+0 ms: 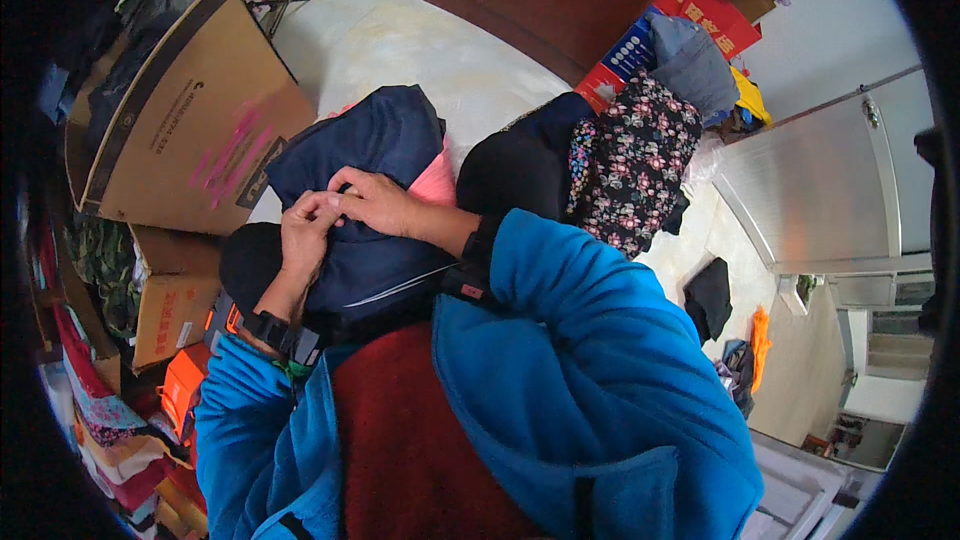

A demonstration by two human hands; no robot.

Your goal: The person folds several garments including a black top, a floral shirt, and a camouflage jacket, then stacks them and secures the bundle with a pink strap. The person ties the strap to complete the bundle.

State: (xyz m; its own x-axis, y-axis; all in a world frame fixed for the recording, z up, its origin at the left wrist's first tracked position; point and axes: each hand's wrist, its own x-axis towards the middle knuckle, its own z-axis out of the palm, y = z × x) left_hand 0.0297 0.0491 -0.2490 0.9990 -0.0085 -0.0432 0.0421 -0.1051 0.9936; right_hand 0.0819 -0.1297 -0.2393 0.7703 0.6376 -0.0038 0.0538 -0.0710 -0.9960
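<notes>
A dark navy garment [367, 135] lies across my lap, with thin white stripes near its lower part. Pink fabric [439, 174] shows at its right side, partly under it. Above the navy cloth, my left hand [306, 231] and my right hand [373, 202] meet at the fingertips. Thumbs and fingers of both hands are bent in a pinch. Whatever lies between them is too small and too covered to make out. Each wrist wears a dark strap.
To my left stands a large open cardboard box [199, 116] holding dark cloth, with a smaller carton [169, 319] and an orange box [182, 382] nearby. A black floral garment [641, 165] lies beside my right knee. Black cloth [709, 300] rests on the pale floor near a door [817, 172].
</notes>
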